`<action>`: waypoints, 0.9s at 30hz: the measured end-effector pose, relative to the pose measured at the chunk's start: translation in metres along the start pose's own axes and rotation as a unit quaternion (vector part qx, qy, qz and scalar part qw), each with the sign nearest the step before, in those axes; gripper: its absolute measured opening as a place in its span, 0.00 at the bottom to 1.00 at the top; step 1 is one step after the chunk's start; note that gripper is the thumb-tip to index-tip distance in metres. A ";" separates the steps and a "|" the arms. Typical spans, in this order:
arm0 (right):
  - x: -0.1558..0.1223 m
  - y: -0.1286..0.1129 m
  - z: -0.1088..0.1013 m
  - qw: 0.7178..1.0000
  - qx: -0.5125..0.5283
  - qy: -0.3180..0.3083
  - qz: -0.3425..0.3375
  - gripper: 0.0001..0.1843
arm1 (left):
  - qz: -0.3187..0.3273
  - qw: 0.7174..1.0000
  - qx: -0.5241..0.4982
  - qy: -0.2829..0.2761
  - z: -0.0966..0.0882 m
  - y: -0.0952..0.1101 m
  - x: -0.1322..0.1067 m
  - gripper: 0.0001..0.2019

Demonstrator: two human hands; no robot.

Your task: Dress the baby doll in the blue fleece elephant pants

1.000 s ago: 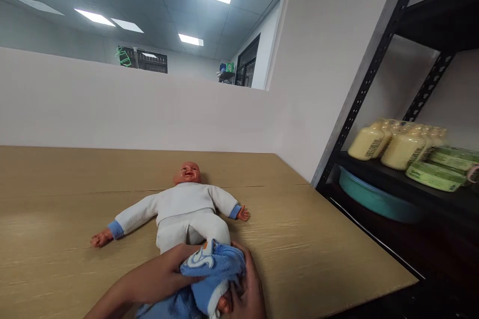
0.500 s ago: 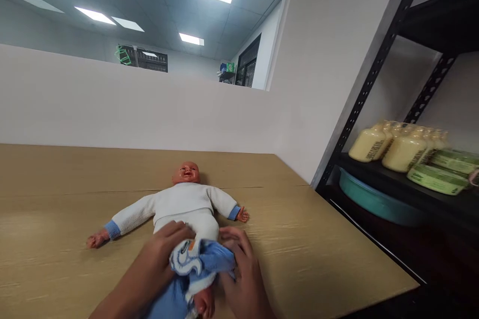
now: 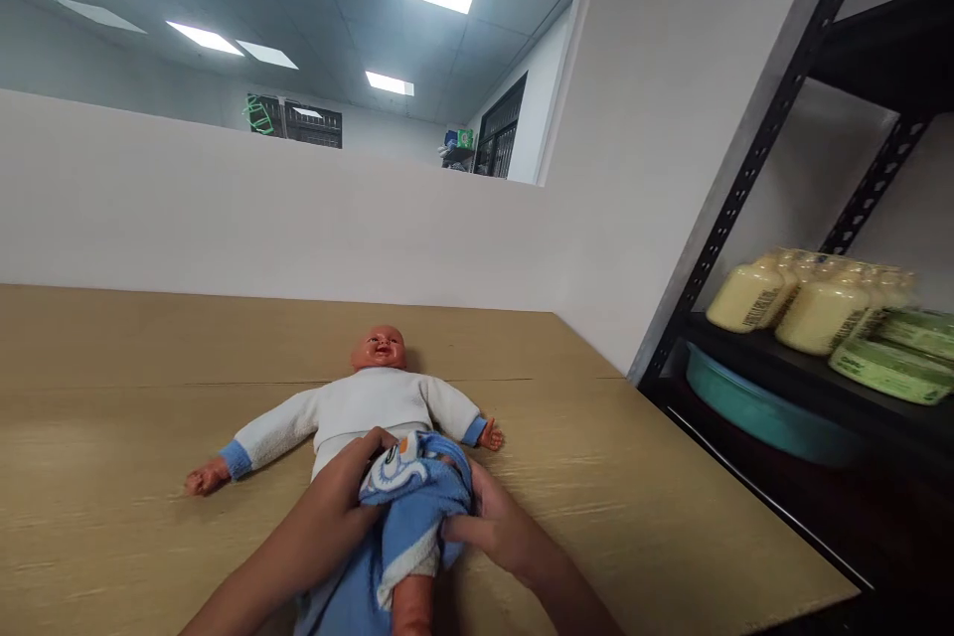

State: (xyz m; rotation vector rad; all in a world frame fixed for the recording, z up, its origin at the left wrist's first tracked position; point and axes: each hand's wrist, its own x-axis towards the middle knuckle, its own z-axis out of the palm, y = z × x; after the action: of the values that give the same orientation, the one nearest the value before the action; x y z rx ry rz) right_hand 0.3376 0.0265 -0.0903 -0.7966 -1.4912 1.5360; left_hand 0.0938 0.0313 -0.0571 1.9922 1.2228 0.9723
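A baby doll (image 3: pixel 380 350) lies on its back on the wooden table, head away from me and arms spread. It wears a white sweater (image 3: pixel 375 407) with blue cuffs. Blue pants (image 3: pixel 421 502) with a white pattern and pale trim are bunched around its upper leg, and one bare lower leg (image 3: pixel 413 604) sticks out toward me. My left hand (image 3: pixel 347 487) grips the left side of the pants near the waist. On the other side my right hand (image 3: pixel 484 517) is closed on the fabric, its thumb on top and some fingers hidden behind the cloth.
The tabletop (image 3: pixel 611 477) stretches back to a low white wall (image 3: pixel 298 219). At right stands a black metal shelf (image 3: pixel 734 204) with several cream bottles (image 3: pixel 827 303), green-lidded tubs (image 3: pixel 890 368) and a teal basin (image 3: pixel 767 412) below.
The pants have moved up the doll's leg toward its waist, baring more of the lower leg. Both hands have moved up with the fabric. The view has shifted slightly.
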 end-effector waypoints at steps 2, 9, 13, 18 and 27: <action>-0.009 -0.013 -0.015 0.997 -0.003 -0.068 0.038 0.41 | -0.007 0.999 -0.010 -0.047 -0.014 0.004 -0.010 0.18; -0.005 -0.021 -0.035 0.981 -0.186 -0.056 -0.020 0.24 | -0.121 0.972 0.069 -0.191 -0.070 -0.010 -0.049 0.22; 0.032 -0.009 -0.030 0.977 -0.194 0.032 -0.087 0.26 | -0.138 0.980 0.021 -0.144 -0.071 -0.026 -0.048 0.32; 0.089 0.008 -0.030 0.965 -0.220 0.093 -0.104 0.31 | -0.094 0.994 0.012 0.057 -0.051 -0.050 -0.017 0.28; 0.134 0.031 -0.046 0.965 -0.217 0.103 -0.102 0.35 | -0.085 0.981 -0.049 0.167 -0.044 -0.090 0.037 0.22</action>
State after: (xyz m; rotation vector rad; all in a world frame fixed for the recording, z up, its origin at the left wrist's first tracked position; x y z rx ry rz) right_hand 0.3130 0.1677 -0.1114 -0.9833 -1.7155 0.9521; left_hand 0.0262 0.1051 -0.0935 1.6620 1.4653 1.2892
